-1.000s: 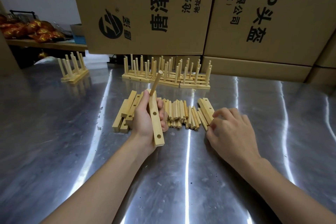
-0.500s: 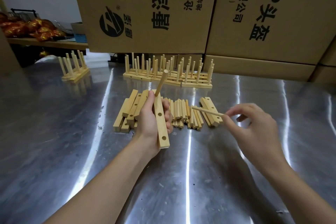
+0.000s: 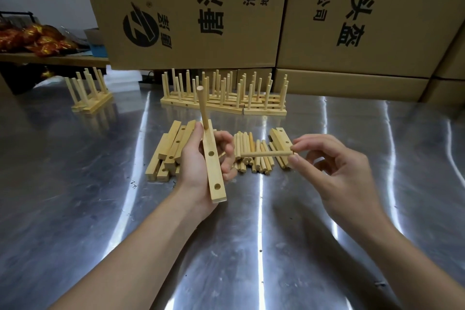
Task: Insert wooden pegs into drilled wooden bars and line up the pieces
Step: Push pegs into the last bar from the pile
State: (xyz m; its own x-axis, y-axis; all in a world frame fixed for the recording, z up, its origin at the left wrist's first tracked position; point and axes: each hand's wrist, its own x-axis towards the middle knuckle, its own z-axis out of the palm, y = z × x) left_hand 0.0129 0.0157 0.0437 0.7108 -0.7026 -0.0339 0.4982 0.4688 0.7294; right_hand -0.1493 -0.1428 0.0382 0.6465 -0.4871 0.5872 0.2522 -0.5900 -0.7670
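Stacked along the far edge from 10 to 2 o'clock, printed cardboard boxes (image 3: 191, 7) are seen behind a shiny metal table (image 3: 75, 209). At 12 o'clock a long row of finished bars (image 3: 226, 103) is lined up with pegs upright; a smaller finished group (image 3: 90, 103) is set apart at 10 o'clock. Just short of centre, a stack of drilled bars (image 3: 168, 151) is piled at 11 o'clock, and a heap of loose pegs (image 3: 254, 143) lies at 1 o'clock. The left hand (image 3: 193, 171) is curled round a held bar (image 3: 214, 166), in which two holes are left open and one inserted peg (image 3: 202, 106) stands at its far end. The right hand (image 3: 334, 171) pinches a second peg (image 3: 264, 154) by one end between thumb and forefinger, held level and pointed toward 9 o'clock, near the held bar.
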